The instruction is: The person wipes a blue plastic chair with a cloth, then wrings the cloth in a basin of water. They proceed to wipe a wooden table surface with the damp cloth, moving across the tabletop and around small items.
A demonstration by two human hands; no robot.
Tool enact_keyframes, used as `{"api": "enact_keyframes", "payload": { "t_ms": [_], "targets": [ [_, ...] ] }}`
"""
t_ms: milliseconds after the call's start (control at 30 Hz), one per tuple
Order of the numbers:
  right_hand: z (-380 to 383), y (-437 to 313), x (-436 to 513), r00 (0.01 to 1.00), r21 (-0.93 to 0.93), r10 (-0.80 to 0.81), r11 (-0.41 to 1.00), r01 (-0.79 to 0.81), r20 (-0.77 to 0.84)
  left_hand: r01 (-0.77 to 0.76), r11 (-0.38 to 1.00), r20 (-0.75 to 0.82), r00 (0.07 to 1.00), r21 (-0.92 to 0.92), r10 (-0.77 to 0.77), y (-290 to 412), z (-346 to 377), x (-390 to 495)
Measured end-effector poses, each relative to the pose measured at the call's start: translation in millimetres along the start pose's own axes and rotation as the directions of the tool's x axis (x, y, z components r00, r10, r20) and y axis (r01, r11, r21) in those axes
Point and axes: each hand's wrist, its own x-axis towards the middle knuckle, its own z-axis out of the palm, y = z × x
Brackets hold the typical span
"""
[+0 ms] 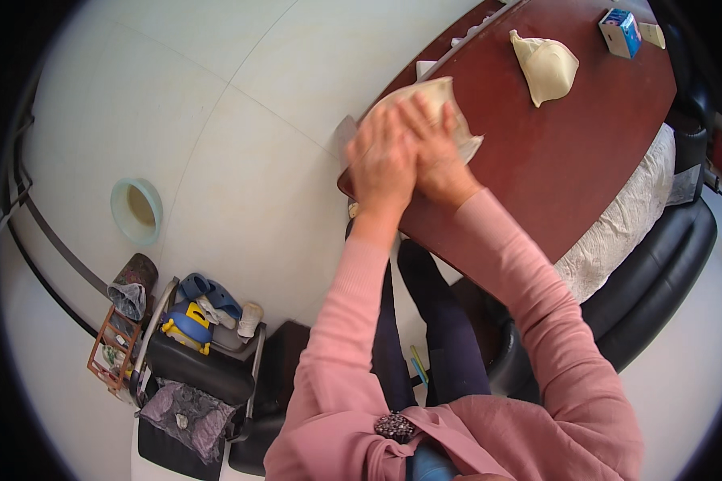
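Note:
Both hands are together over the near left end of a dark red wooden table [547, 156]. My left hand [382, 159] and my right hand [436, 147] lie side by side, slightly blurred, on a cream fabric piece [439, 90] that spreads out beneath them. Which fingers press it, and whether any of it is gripped, cannot be told. Farther along the tabletop rests a second cream piece, cup-shaped and domed like a fabric bra cup [550, 69], touched by neither hand.
A blue and white box [621, 33] and a pale cup [653, 36] stand at the table's far end. Black seats flank the table, one bearing a white crumpled cover [620, 222]. A pale green basin [136, 210] is on the floor; a black chair [198, 367] holds bags.

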Motion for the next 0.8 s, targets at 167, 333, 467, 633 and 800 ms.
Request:
{"api": "enact_keyframes", "payload": {
  "t_ms": [167,333,467,633,800],
  "targets": [
    [20,-50,-30,0.986,0.055,-0.118,0.992,0.112,0.12,0.121,0.989,-0.01,0.993,0.079,-0.121,-25,-19,-82],
    [1,-17,-128,0.939,-0.015,-0.079,0.996,0.089,0.336,0.147,0.979,0.06,0.986,0.142,-0.157,39,36,-156],
    [-18,1,-225,0.967,-0.099,-0.101,0.987,0.127,0.236,0.14,0.982,0.137,0.978,0.124,-0.156,111,65,-222],
    [-14,17,-163,0.918,-0.13,-0.183,0.962,0.242,0.352,0.156,0.974,0.01,0.987,0.166,-0.16,86,53,-177],
    [2,11,-41,0.927,-0.051,-0.37,0.926,0.373,0.062,0.182,0.962,-0.239,0.962,0.203,-0.132,24,29,-83]
  ]
}}
